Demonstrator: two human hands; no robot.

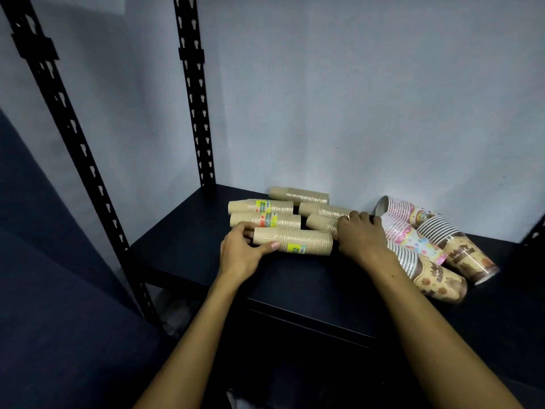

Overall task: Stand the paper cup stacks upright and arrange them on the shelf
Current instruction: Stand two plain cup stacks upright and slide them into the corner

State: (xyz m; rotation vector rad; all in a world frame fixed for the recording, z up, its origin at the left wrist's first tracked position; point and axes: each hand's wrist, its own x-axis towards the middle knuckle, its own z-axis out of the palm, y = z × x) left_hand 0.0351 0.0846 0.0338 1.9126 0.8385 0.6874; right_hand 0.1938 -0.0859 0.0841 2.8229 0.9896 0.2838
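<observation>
Both your forearms reach in from the near edge of the dark shelf [182,255]. Nearest brown cup stack [295,241] lies on its side, roughly mid-shelf, base end pointing left, yellow label facing you.

Your left hand [241,252] grips that stack's base end: thumb along the near side, fingers curled over the top. Your right hand [361,236] sits at the stack's rim end, fingers bent down over it and over the rim end of the stack just behind; whether it truly holds either one, cannot tell, as the fingertips are hidden.

Behind, five more brown stacks, all on their sides: two labelled stacks [262,214] side by side toward the left, two plain stacks [323,215] toward the right, partly under your right hand, and one rear stack [298,194] near the back edge by the wall [354,98].

Right part of the shelf: a heap of printed cup stacks [427,246], wrapped in clear film, lying tilted across one another, pink-striped ones toward the back, brown patterned ones toward the near edge.

Two black slotted uprights [193,93] rise at the left end.
</observation>
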